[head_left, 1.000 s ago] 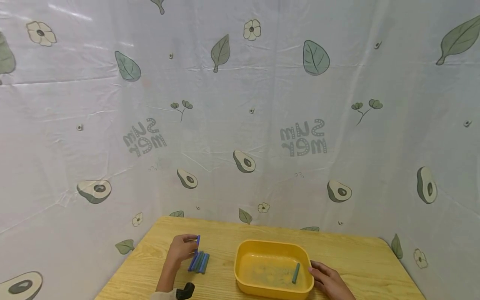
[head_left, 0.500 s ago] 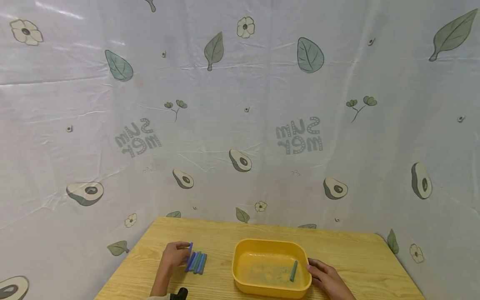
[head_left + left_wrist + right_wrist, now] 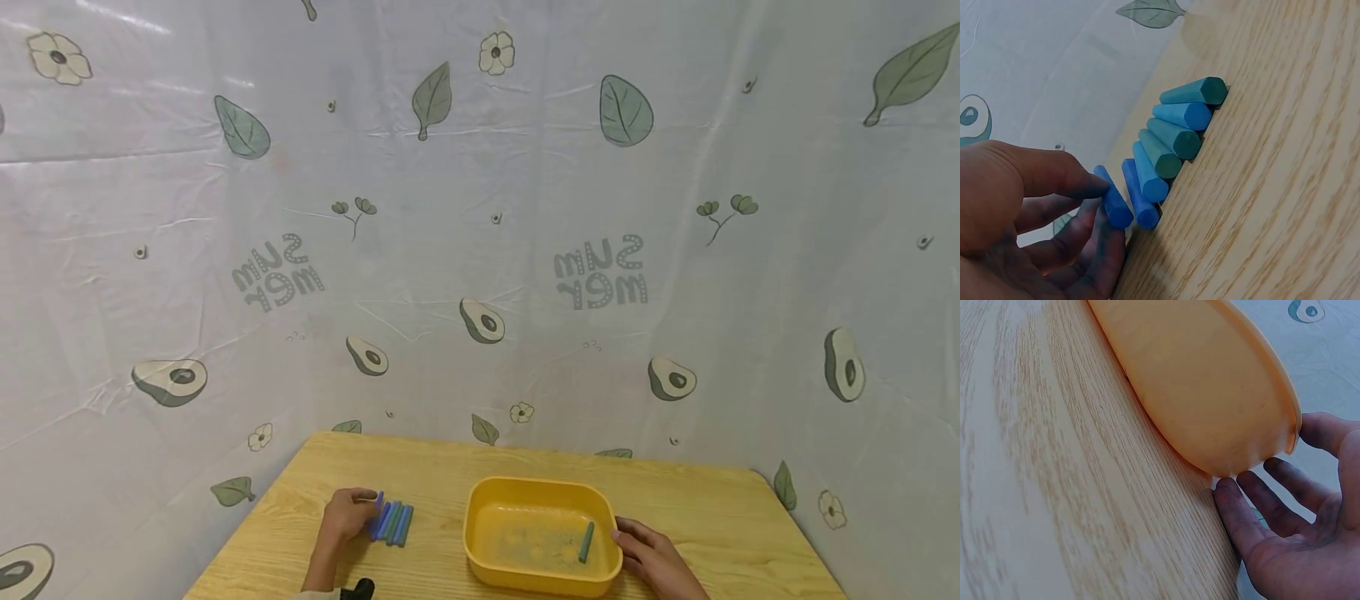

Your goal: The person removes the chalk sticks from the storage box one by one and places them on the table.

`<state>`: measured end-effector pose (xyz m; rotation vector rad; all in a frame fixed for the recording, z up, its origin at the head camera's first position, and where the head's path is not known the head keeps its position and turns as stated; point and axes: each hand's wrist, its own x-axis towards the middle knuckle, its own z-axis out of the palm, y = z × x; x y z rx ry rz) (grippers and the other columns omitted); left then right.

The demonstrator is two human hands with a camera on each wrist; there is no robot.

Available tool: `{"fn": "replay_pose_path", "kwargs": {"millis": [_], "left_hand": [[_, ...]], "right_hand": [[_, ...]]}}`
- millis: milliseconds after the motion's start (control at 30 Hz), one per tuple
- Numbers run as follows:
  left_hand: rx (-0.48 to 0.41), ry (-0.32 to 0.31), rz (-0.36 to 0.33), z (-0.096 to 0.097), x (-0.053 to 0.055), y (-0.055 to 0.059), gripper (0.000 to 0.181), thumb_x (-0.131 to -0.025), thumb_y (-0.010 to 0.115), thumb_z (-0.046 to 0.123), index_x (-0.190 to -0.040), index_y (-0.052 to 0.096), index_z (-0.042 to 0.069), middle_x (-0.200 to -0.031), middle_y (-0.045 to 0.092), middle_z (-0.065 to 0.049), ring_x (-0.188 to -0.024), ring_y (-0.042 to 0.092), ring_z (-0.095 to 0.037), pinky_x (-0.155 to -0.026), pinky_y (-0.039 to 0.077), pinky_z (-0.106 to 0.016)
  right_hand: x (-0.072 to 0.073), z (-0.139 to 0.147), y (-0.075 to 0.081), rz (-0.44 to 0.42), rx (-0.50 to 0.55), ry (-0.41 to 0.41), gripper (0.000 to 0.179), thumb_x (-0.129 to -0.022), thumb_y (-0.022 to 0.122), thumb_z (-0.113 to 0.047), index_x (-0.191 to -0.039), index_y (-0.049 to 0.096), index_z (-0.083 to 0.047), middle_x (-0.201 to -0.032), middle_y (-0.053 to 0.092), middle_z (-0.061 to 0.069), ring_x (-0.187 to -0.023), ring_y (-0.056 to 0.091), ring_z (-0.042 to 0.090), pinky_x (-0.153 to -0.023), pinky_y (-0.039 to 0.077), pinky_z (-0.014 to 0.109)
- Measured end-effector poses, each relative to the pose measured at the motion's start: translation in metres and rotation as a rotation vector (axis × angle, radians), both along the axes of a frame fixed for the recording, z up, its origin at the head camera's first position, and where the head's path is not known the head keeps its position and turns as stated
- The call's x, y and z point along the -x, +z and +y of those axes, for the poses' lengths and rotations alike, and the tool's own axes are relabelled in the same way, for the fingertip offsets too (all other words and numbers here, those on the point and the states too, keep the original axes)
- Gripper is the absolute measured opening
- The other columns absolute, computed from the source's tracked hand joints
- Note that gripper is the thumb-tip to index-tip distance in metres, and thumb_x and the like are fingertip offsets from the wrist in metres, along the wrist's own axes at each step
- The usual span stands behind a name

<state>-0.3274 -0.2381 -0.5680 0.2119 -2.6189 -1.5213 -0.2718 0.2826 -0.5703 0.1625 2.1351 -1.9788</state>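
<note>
My left hand (image 3: 347, 512) pinches a blue chalk stick (image 3: 1114, 199) between thumb and fingers, at the left end of a row of chalks. The row (image 3: 396, 523) has several blue and teal sticks lying side by side on the table; the nearest is another blue chalk (image 3: 1141, 197), with a narrow gap to the held one. My right hand (image 3: 651, 552) holds the right side of a yellow plastic tub (image 3: 540, 582), thumb at the rim (image 3: 1295, 419) and fingertips against the outer wall. A single green chalk (image 3: 587, 542) lies inside the tub, hidden from the right wrist view.
Both the row and the tub rest on a wood-grain table (image 3: 442, 467), the tub to the right of the row. Dusty smudges mark the tub's floor (image 3: 525, 542). A pale curtain (image 3: 420, 275) printed with avocados and leaves hangs behind the table and along its sides.
The left hand has moved left and down with the blue chalk, from above the row to its left end. The right hand and tub keep their places; the head view shifted slightly.
</note>
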Motion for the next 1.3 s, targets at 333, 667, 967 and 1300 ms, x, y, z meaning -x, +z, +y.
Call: {"fn": "replay_pose_path", "kwargs": {"millis": [333, 667, 967, 1300], "left_hand": [[0.19, -0.019, 0.036, 0.005, -0.001, 0.001, 0.031, -0.084, 0.07, 0.005, -0.111, 0.078, -0.008, -0.1, 0.08, -0.021, -0.088, 0.074, -0.028, -0.072, 0.059, -0.04], [0.192, -0.037, 0.052, 0.007, -0.01, 0.005, 0.034, -0.082, 0.071, 0.003, -0.113, 0.076, -0.01, -0.098, 0.08, -0.022, -0.086, 0.076, -0.031, -0.067, 0.059, -0.039], [0.135, -0.018, 0.054, 0.005, -0.014, 0.008, 0.039, -0.083, 0.07, 0.003, -0.119, 0.074, -0.012, -0.097, 0.08, -0.021, -0.073, 0.071, -0.02, -0.059, 0.054, -0.032], [0.11, 0.026, 0.082, 0.013, -0.018, 0.018, 0.043, -0.086, 0.072, 0.007, -0.124, 0.072, -0.012, -0.104, 0.079, -0.024, -0.087, 0.076, -0.032, -0.07, 0.061, -0.041]], "right_hand": [[0.0, 0.0, 0.0, 0.0, -0.002, -0.011, 0.079, -0.109, 0.063, -0.035, -0.157, 0.033, 0.02, -0.16, 0.038, 0.043, -0.13, 0.066, 0.042, -0.101, 0.061, 0.049], [-0.001, 0.002, -0.001, 0.02, 0.0, 0.027, 0.078, -0.111, 0.06, -0.033, -0.157, 0.029, 0.022, -0.159, 0.037, 0.044, -0.131, 0.066, 0.043, -0.102, 0.061, 0.049], [0.0, 0.001, -0.003, 0.014, -0.008, 0.004, 0.078, -0.11, 0.062, -0.034, -0.156, 0.032, 0.021, -0.159, 0.037, 0.044, -0.131, 0.065, 0.044, -0.101, 0.061, 0.048], [0.003, 0.001, -0.003, 0.006, -0.008, -0.016, 0.078, -0.108, 0.065, -0.036, -0.156, 0.036, 0.019, -0.16, 0.038, 0.043, -0.133, 0.063, 0.046, -0.101, 0.061, 0.049]]}}
